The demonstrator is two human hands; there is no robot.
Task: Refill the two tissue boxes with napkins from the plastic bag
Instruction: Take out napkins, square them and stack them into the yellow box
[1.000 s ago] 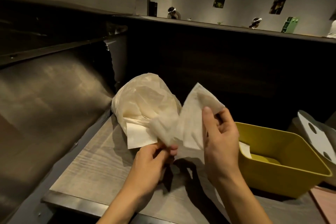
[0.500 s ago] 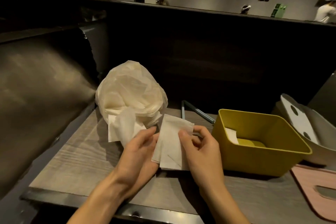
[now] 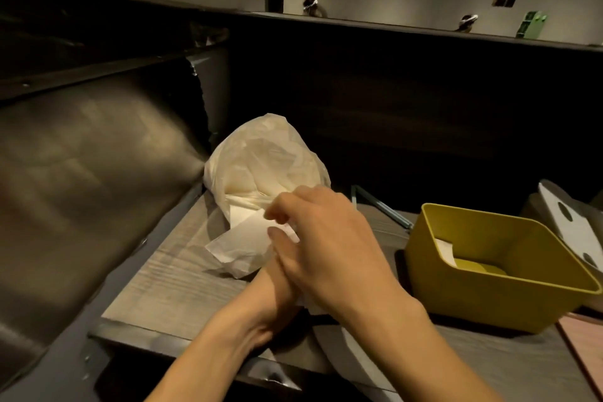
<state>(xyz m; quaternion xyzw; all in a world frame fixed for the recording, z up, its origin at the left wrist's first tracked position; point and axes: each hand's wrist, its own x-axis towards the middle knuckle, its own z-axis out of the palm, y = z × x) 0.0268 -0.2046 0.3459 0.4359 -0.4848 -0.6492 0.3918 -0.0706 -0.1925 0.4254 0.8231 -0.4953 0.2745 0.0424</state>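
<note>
Close to you, your right hand [image 3: 332,248] now lies crossed over your left hand [image 3: 277,274], and where a moment ago both hands held one napkin [image 3: 241,245] up in the air, that napkin is now down low on the worktop [image 3: 169,281]; your right fingers are curled and seem to pinch it, but I cannot tell what your left hand does because it is hidden. So I think you are folding the napkin flat, and it still has to go in a box. A bit farther, the yellow box [image 3: 489,300] sits open on your right with almost nothing inside, and behind your hands the plastic bag [image 3: 261,160] lies full of more napkins.
</note>
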